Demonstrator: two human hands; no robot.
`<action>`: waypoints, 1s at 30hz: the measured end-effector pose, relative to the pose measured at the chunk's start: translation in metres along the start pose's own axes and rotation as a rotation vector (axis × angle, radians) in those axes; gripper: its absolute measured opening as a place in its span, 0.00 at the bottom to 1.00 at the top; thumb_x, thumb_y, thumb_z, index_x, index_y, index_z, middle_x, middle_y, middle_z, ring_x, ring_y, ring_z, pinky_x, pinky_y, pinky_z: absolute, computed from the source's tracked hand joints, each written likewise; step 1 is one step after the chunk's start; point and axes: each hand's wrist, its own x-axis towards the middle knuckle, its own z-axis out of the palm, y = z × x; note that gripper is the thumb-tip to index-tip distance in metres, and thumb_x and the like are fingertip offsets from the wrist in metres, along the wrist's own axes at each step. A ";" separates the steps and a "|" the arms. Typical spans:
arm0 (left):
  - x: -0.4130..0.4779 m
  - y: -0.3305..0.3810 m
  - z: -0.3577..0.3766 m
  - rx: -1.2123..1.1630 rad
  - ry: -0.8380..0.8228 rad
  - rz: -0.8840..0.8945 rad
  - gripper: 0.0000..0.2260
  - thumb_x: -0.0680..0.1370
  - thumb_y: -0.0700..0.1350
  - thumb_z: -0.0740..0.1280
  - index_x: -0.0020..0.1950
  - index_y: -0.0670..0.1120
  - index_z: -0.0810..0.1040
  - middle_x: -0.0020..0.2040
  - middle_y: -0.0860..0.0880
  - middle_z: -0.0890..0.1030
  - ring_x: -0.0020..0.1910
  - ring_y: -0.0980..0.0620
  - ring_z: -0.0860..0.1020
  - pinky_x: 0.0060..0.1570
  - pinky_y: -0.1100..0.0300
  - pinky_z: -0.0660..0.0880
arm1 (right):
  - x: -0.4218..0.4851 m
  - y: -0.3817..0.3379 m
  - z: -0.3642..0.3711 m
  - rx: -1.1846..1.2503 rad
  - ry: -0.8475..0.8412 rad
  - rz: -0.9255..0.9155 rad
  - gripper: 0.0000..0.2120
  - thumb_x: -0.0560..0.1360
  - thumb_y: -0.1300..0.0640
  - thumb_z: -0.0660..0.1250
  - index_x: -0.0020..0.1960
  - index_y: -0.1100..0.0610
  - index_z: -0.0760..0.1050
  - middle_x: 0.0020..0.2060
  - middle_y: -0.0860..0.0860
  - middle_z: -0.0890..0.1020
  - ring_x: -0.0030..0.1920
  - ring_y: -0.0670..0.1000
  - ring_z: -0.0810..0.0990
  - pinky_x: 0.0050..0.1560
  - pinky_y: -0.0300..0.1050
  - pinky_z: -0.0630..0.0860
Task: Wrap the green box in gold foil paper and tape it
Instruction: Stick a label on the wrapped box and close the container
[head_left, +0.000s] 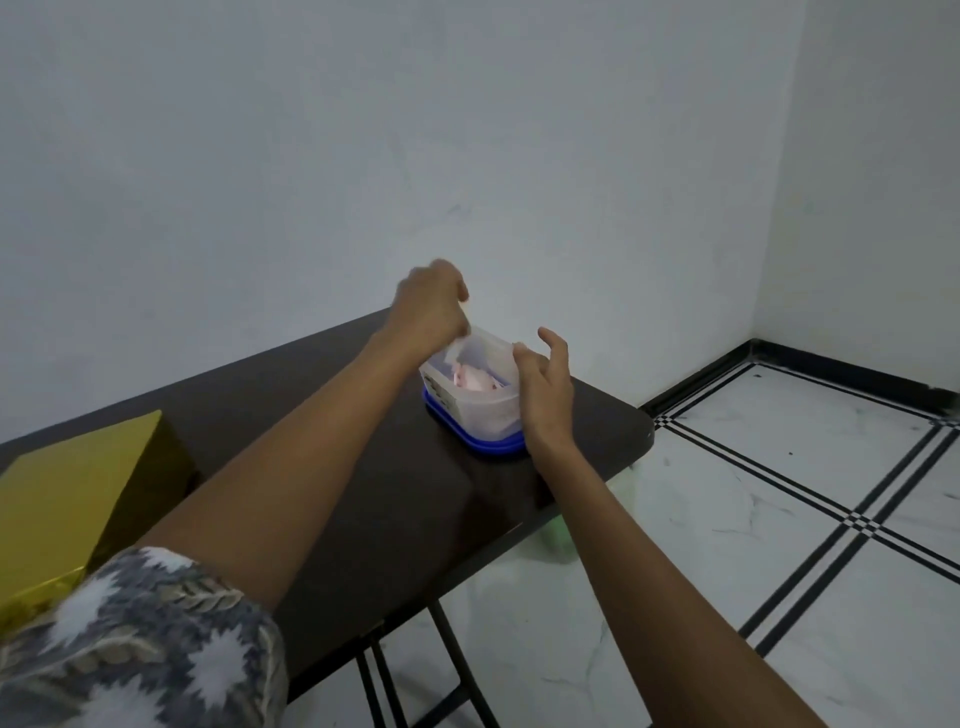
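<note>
Head view: the left hand (434, 304) has its fingers bunched, pinching something pale at the far rim of a translucent container (475, 387) on a blue lid (478, 441). The right hand (545, 387), fingers spread, touches its near-right wall. The gold-wrapped box (78, 493) lies well apart at the dark table (363, 493)'s left edge.

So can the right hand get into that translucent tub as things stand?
Probably yes. The right hand rests against the tub's near side, open. The top looks open, though the left hand is pinching something at its far rim.
</note>
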 end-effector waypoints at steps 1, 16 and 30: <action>-0.001 -0.004 -0.014 -0.103 0.083 -0.003 0.16 0.69 0.36 0.73 0.56 0.42 0.77 0.52 0.42 0.81 0.48 0.44 0.81 0.51 0.52 0.78 | 0.000 0.001 0.000 -0.005 0.003 -0.007 0.20 0.80 0.53 0.58 0.71 0.52 0.61 0.60 0.49 0.74 0.59 0.49 0.73 0.58 0.43 0.71; -0.114 -0.070 -0.084 -0.504 0.143 -0.019 0.10 0.71 0.40 0.73 0.50 0.47 0.79 0.37 0.53 0.84 0.38 0.62 0.81 0.42 0.66 0.77 | -0.050 -0.037 0.058 -0.399 -0.479 -0.492 0.13 0.78 0.56 0.65 0.62 0.55 0.76 0.55 0.52 0.82 0.54 0.49 0.80 0.58 0.49 0.77; -0.146 -0.125 -0.016 -0.842 0.355 -0.290 0.06 0.74 0.40 0.70 0.50 0.43 0.82 0.47 0.49 0.82 0.45 0.55 0.80 0.43 0.64 0.78 | -0.080 0.005 0.078 0.004 -0.483 0.078 0.05 0.74 0.60 0.69 0.49 0.53 0.78 0.44 0.47 0.82 0.43 0.43 0.82 0.36 0.35 0.79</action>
